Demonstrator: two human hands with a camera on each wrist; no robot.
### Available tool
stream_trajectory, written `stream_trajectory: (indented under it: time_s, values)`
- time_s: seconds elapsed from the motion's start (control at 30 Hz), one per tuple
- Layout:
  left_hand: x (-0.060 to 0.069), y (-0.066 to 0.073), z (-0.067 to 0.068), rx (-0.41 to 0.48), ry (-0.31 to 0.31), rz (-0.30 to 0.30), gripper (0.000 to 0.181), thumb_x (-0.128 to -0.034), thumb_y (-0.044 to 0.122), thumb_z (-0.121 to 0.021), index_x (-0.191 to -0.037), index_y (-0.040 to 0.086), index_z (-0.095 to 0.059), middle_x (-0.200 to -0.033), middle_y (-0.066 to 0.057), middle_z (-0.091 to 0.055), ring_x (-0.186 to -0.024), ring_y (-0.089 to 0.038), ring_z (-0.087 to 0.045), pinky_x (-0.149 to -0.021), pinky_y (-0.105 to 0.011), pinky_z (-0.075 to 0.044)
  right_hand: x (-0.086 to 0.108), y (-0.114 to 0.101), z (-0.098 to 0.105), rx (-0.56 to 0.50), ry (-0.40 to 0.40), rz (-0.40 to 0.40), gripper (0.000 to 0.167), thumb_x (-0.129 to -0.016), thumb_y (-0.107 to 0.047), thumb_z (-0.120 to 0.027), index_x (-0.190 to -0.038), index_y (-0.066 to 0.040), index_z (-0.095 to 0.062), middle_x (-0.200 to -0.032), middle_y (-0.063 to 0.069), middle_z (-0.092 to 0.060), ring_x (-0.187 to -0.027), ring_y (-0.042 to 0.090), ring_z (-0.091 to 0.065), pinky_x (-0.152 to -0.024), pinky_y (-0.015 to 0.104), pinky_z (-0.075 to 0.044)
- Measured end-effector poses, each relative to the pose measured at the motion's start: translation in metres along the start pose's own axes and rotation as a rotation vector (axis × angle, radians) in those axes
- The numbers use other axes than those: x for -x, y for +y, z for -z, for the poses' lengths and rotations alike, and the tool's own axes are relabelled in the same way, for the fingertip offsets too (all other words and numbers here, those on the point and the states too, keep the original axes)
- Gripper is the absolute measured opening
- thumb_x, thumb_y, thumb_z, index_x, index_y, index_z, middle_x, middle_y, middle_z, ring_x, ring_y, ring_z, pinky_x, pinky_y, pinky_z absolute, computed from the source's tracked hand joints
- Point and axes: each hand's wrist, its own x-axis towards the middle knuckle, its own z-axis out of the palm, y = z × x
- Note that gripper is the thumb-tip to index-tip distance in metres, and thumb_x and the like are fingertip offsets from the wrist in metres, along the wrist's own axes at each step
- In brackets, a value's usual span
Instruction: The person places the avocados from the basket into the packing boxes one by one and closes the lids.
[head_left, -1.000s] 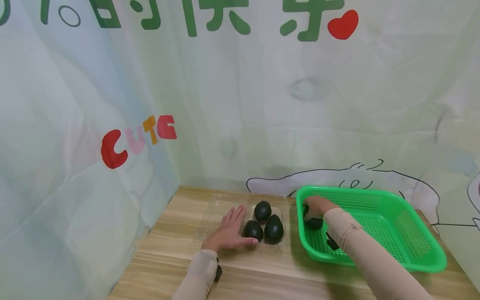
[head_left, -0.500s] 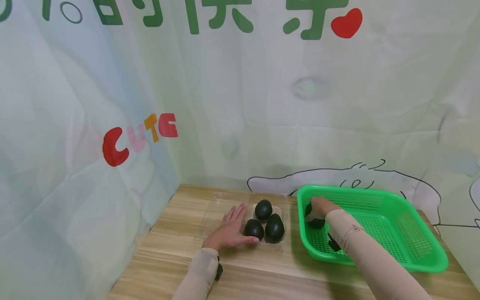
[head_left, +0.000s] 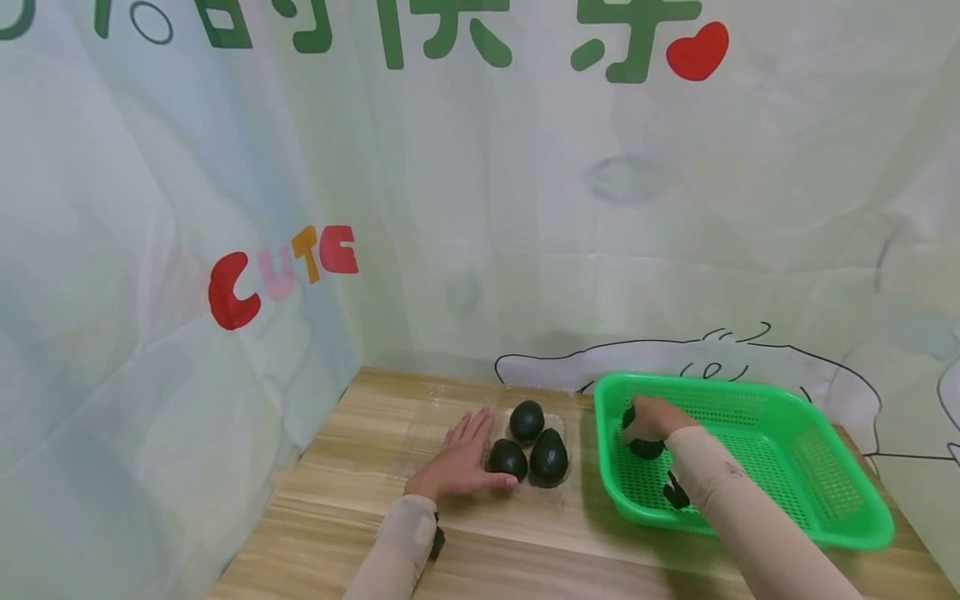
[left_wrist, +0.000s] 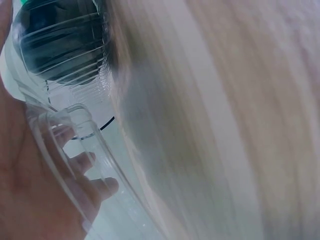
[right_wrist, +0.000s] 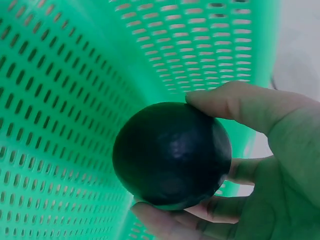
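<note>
Three dark avocados (head_left: 549, 460) sit in the right half of a transparent plastic clamshell box (head_left: 427, 429), whose lid lies folded out to the left. My left hand (head_left: 456, 468) rests along the box with its fingers straight, its thumb at the front by the nearest-left avocado (head_left: 507, 461). The left wrist view has the fingers (left_wrist: 106, 187) showing through the plastic. Inside the green basket (head_left: 780, 467), near its left end, my right hand (head_left: 654, 418) grips another avocado (right_wrist: 170, 155), thumb on one side and fingers curled round the other.
The basket stands right of the box on a wooden table (head_left: 525, 558), a narrow gap between them. Its rim rises around the right hand. A printed cloth (head_left: 450, 208) hangs behind the table and along its left side.
My right hand has shifted slightly to the right inside the basket, together with the avocado it holds. The left hand and the box have stayed in place.
</note>
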Motion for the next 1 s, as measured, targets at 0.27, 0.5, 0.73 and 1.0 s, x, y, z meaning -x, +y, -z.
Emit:
stream_trajectory:
  time_s: [0.27, 0.5, 0.73, 1.0]
  values:
    - [0.001, 0.0, 0.0, 0.003, -0.008, 0.005, 0.122, -0.0791, 0.076, -0.068, -0.163, 0.003, -0.016, -0.171, -0.013, -0.011, -0.155, -0.044, -0.007, -0.122, -0.063, -0.013, 0.013, -0.001, 0.001, -0.128, 0.009, -0.001, 0.081, -0.092, -0.023, -0.071, -0.151, 0.013, -0.029, -0.132, 0.037, -0.053, -0.102, 0.039, -0.065, -0.066, 0.044, -0.059]
    - [0.0, -0.001, 0.001, 0.005, -0.009, 0.004, 0.123, -0.0791, 0.077, -0.066, -0.163, 0.004, -0.015, -0.171, -0.011, -0.009, -0.155, -0.043, -0.006, -0.122, -0.062, -0.012, 0.026, -0.01, 0.005, -0.125, 0.06, 0.018, 0.075, -0.092, -0.028, -0.069, -0.146, 0.013, -0.036, -0.113, 0.025, -0.063, -0.089, 0.031, -0.063, -0.069, 0.044, -0.055]
    - [0.0, -0.002, -0.001, 0.006, -0.004, 0.0, 0.123, -0.0788, 0.076, -0.068, -0.162, 0.003, -0.016, -0.171, -0.014, -0.011, -0.155, -0.043, -0.008, -0.122, -0.062, -0.014, 0.035, -0.013, 0.001, -0.141, 0.121, 0.013, 0.077, -0.093, -0.033, -0.069, -0.14, 0.018, -0.036, -0.112, 0.029, -0.062, -0.09, 0.032, -0.064, -0.073, 0.046, -0.055]
    - [0.0, 0.0, 0.0, 0.015, -0.004, 0.004, 0.122, -0.0788, 0.076, -0.068, -0.163, 0.004, -0.015, -0.171, -0.012, -0.01, -0.155, -0.043, -0.007, -0.122, -0.062, -0.013, 0.044, -0.023, -0.006, -0.164, 0.214, 0.003, 0.082, -0.095, -0.037, -0.065, -0.142, 0.021, -0.03, -0.125, 0.041, -0.057, -0.106, 0.047, -0.064, -0.083, 0.055, -0.054]
